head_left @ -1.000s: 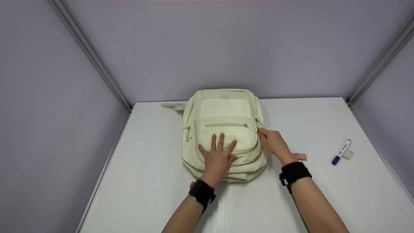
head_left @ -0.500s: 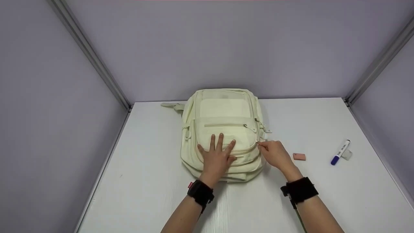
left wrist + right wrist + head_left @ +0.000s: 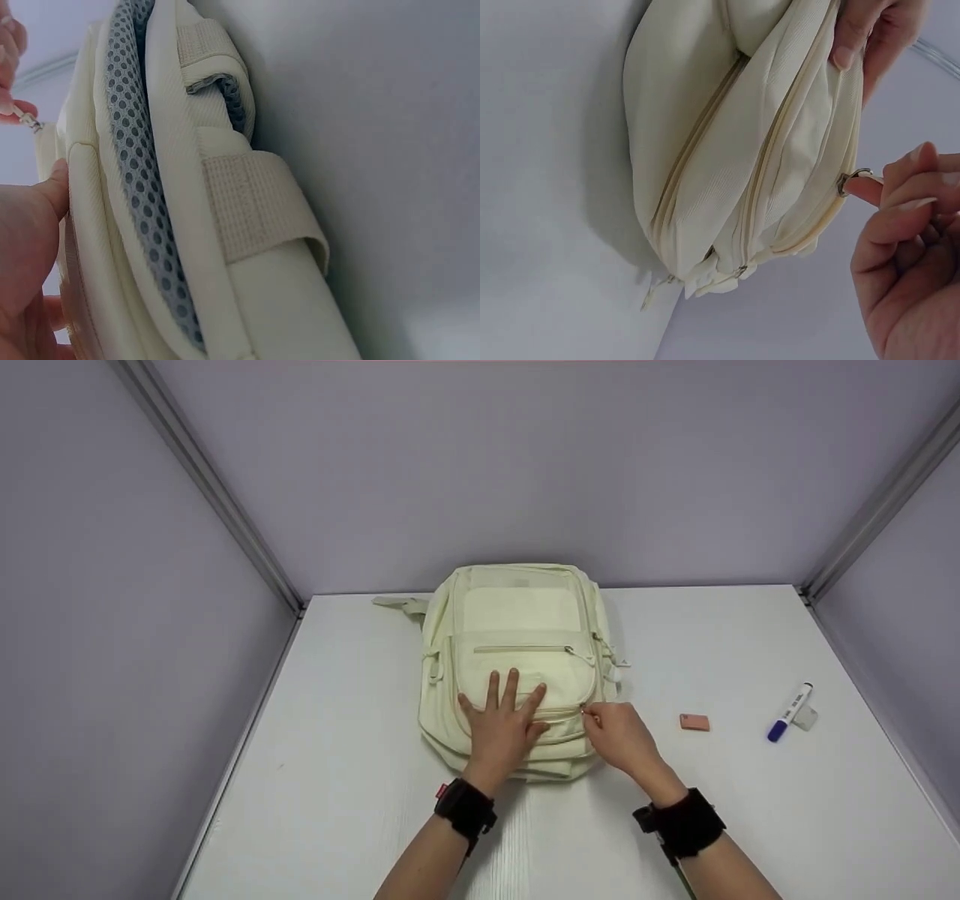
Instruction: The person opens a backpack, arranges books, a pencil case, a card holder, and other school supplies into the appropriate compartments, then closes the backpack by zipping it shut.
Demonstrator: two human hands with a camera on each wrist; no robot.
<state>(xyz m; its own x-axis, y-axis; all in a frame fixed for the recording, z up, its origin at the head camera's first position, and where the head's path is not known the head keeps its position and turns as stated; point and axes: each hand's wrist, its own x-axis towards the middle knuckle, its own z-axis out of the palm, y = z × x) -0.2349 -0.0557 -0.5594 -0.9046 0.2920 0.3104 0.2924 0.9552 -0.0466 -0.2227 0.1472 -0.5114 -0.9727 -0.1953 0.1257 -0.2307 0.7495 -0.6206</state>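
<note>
A cream backpack [image 3: 525, 611] lies on the white table, front side up, its lower end toward the person. My left hand [image 3: 501, 729] presses on its front pocket with the fingers spread. At the pocket's lower right corner my right hand [image 3: 621, 735] pinches a zipper pull [image 3: 849, 182], the other fingers curled in. In the right wrist view the metal slider sits on the outermost curved zipper, with more zippers running below it. The left wrist view has the left thumb [image 3: 57, 187] against the bag's edge, near grey mesh padding [image 3: 142, 165].
Right of the bag lies a small pink eraser-like block [image 3: 694, 723]. Farther right, a white marker [image 3: 790, 711] with a blue cap rests against a small whitish piece [image 3: 807, 718]. A strap [image 3: 401, 605] sticks out at the bag's upper left. Grey panels enclose the table's back and sides.
My right hand has drawn the zipper pull down the pocket's right side and round to the lower corner. The pink block has come into full view. My left hand stays in place.
</note>
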